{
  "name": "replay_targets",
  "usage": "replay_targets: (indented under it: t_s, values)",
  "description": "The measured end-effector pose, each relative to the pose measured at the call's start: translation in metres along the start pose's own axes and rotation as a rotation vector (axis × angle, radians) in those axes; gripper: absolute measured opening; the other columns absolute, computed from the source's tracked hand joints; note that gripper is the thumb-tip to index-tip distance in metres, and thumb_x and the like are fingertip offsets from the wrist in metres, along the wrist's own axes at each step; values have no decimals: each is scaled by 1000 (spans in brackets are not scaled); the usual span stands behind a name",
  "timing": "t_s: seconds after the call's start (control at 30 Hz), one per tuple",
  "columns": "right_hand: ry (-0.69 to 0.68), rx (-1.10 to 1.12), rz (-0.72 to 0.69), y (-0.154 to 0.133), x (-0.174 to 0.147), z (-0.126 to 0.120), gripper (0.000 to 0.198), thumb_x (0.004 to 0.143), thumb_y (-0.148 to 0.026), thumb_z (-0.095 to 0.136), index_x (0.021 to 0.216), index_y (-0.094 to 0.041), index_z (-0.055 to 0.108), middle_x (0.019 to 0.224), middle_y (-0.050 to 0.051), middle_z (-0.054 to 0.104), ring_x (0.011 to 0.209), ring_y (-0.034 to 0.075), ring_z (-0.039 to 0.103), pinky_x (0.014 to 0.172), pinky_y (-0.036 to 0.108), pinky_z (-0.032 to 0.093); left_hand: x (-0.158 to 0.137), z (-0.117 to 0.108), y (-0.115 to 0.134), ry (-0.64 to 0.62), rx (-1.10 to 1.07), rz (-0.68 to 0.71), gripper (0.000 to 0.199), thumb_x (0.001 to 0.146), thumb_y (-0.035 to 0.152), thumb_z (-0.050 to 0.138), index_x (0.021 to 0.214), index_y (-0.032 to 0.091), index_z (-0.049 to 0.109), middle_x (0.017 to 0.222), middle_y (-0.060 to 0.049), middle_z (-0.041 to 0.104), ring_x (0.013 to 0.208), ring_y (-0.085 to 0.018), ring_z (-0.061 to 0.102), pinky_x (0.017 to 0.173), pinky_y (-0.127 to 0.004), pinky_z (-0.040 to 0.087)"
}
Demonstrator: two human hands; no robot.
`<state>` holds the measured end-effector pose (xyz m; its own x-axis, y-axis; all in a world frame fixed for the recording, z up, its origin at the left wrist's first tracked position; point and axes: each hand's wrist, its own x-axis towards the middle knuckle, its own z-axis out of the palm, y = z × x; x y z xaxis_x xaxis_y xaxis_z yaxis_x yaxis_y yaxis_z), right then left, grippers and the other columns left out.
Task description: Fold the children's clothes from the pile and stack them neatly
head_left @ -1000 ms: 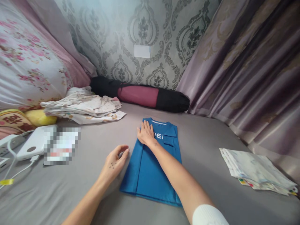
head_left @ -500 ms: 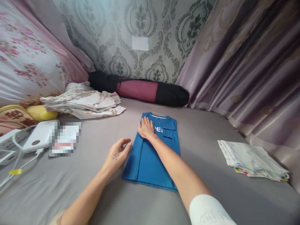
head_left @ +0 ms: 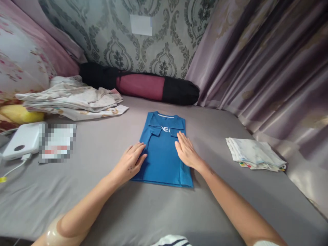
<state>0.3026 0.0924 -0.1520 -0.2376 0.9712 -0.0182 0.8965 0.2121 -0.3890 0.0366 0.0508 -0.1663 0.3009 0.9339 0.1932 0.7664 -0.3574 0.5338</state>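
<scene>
A blue T-shirt (head_left: pixel 163 160) lies on the grey bed sheet with both sides folded inward and its two sleeves lying across the chest. White letters show partly between the sleeves, below the neckline. My left hand (head_left: pixel 133 160) rests along the shirt's left edge, palm down, fingers stretched out. On the opposite edge my right hand (head_left: pixel 186 150) lies flat, its fingertips near the right sleeve. Neither hand grips the cloth.
A black and maroon long bag (head_left: pixel 140 85) lies against the wall. Crumpled pale clothes (head_left: pixel 77 97) sit at the back left, near a white power bank (head_left: pixel 24 140) with a cable. Folded pale cloths (head_left: pixel 256 153) lie on the right, beside the curtain (head_left: pixel 246 61).
My right hand has moved from the shirt's left shoulder to its right edge. My left hand has come onto the left edge. The left sleeve now shows across the chest. The view has shifted.
</scene>
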Motion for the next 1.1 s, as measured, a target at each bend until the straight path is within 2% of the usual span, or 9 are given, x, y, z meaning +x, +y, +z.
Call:
replay_targets:
  t_s: [0.17,0.37,0.57,0.73,0.9,1.1]
  values:
    - [-41,-96,-8,5,-48,11,67,98,-49,11,151,-8,15,157,9,9,145,20,7,118,44,11,-4,12,0,-113,176,81,61,95,52,31,141,12,41,150,-15,35,142,-27,26,116,-49,20]
    - [-6,-178,-27,0,-58,27,69,97,-52,15,151,-8,17,156,11,9,145,23,7,118,46,14,-7,26,1,-158,250,123,68,94,56,31,147,12,31,155,-14,22,143,-27,18,117,-46,20]
    - [-28,-168,-9,2,-56,28,71,97,-53,14,151,-7,17,157,11,7,145,23,6,118,47,10,-6,26,1,-159,270,115,70,94,56,31,146,11,32,154,-15,24,143,-28,18,117,-47,18]
    - [-48,-124,4,-2,-60,20,68,98,-51,12,152,-10,9,157,9,7,145,21,5,118,48,9,-8,18,3,-174,259,122,66,95,54,29,148,14,30,154,-13,25,143,-26,19,117,-47,16]
    - [-54,-87,-97,-20,-78,11,64,99,-49,15,152,-16,2,157,6,7,145,20,5,118,47,14,-22,8,14,-178,224,166,65,95,54,33,148,16,30,154,-11,27,143,-25,21,118,-46,16]
    - [-111,-55,-205,-37,-94,15,65,99,-49,19,152,-13,10,157,8,9,145,21,6,119,46,16,-33,6,28,-285,182,197,68,94,56,35,148,15,29,154,-12,23,143,-26,20,117,-44,19]
